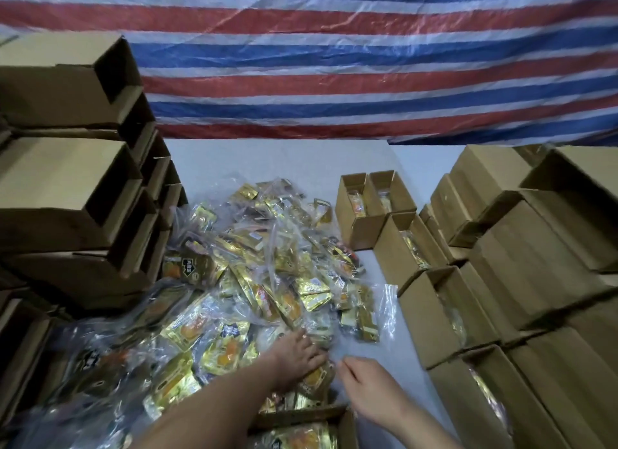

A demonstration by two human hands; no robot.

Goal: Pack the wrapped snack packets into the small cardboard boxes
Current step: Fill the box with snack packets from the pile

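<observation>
A heap of gold-wrapped snack packets (267,264) in clear plastic covers the middle of the white table. My left hand (297,358) lies on the near edge of the heap, fingers spread over a packet with an orange picture (317,380). My right hand (364,392) hovers just right of it, fingers loosely curled, holding nothing I can see. An open small cardboard box (337,415) with gold packets inside sits at the bottom edge, between my forearms. A row of open boxes (434,318) holding packets runs along the right.
Stacks of empty cardboard boxes (77,188) rise on the left. Closed and open boxes (535,264) are piled at the right. Two open boxes (368,208) stand behind the heap. A red, white and blue striped tarp (334,64) hangs behind the table.
</observation>
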